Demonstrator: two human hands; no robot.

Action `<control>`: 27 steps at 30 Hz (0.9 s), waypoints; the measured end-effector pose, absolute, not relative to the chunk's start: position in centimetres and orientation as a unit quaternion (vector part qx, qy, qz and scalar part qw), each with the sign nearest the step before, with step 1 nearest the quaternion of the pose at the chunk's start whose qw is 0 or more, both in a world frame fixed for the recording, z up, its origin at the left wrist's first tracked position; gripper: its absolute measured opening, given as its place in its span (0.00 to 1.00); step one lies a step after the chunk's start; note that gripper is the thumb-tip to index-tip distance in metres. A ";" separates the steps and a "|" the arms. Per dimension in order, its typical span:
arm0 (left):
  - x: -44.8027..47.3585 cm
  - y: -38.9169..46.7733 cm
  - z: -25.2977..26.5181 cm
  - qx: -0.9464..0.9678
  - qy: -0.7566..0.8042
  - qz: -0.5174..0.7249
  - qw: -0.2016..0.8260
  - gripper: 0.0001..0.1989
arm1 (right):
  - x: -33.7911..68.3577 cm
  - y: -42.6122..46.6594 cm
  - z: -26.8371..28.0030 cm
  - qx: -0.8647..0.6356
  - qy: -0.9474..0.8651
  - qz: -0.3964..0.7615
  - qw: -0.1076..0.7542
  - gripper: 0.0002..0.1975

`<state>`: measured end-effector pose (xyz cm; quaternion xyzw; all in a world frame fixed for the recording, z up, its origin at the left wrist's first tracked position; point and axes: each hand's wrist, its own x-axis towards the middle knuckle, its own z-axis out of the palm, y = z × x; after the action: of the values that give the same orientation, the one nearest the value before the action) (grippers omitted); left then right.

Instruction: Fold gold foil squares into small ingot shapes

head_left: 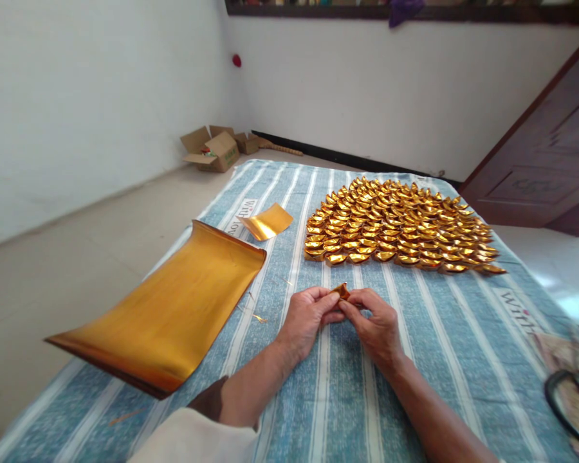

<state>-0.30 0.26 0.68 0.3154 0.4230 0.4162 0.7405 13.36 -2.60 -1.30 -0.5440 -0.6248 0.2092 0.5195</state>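
Between my two hands, above the middle of the striped cloth, is a small folded piece of gold foil paper (342,291). My left hand (309,314) pinches its left side with thumb and fingers. On the other side my right hand (375,321) grips it, thumb close to the left thumb. The fingers cover much of the piece. Beyond my hands, many folded gold paper ingots (395,225) lie in tight rows. To the left rests a large curled stack of gold foil sheets (174,308), with a smaller gold sheet (266,222) behind it.
A blue and white striped cloth (338,411) covers the table. Scissors with black handles (572,405) lie at the right edge. Thin gold scraps (259,318) are scattered near the stack. Open cardboard boxes (215,151) stand on the floor beyond, and a brown door (540,141) is at right.
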 end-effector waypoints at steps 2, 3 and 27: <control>-0.3 0.3 0.7 0.325 0.431 0.412 0.734 0.10 | 13.3 -2.6 -1.4 -0.555 -0.616 0.212 0.516 0.07; -0.3 0.3 0.8 0.330 0.434 0.411 0.730 0.09 | 13.3 -2.6 -1.4 -0.561 -0.612 0.214 0.514 0.07; -0.4 0.3 1.4 0.383 0.483 0.426 0.663 0.10 | 13.2 -2.8 0.0 -0.604 -0.471 0.382 0.518 0.14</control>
<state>-0.37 0.34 1.40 0.3826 0.4826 0.4260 0.6627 13.15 -2.75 0.04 -0.6036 -0.4712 0.3815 0.5178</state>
